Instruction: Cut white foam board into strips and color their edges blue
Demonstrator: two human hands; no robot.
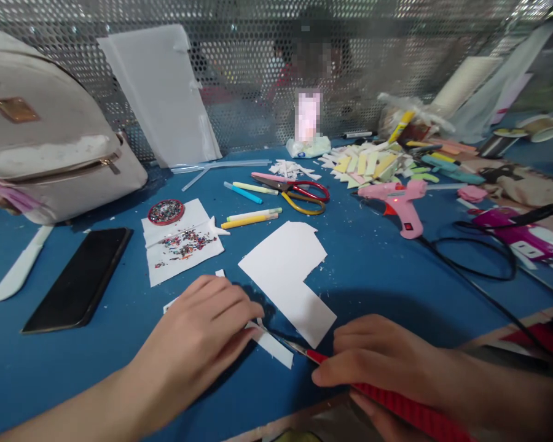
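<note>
My right hand (pixel 373 356) grips a red-handled tool (pixel 396 405), and its thin metal tip points left toward my left hand (pixel 212 319). Between my left hand's fingertips is the end of a white paper strip (pixel 276 348), which lies along the tool's tip. Just beyond both hands rests a larger cut piece of white paper (pixel 286 270), with uneven edges, flat on the blue table. The far part of the tool's tip is hidden near my left fingertips.
Scissors (pixel 299 193), markers (pixel 251 218) and glitter-strewn paper (pixel 184 245) lie beyond my hands. A phone (pixel 78 279) and a white knife (pixel 21 264) are left. At right are a pink glue gun (pixel 403 205), its cable and paper scraps (pixel 368 162). A backpack (pixel 50 135) stands far left.
</note>
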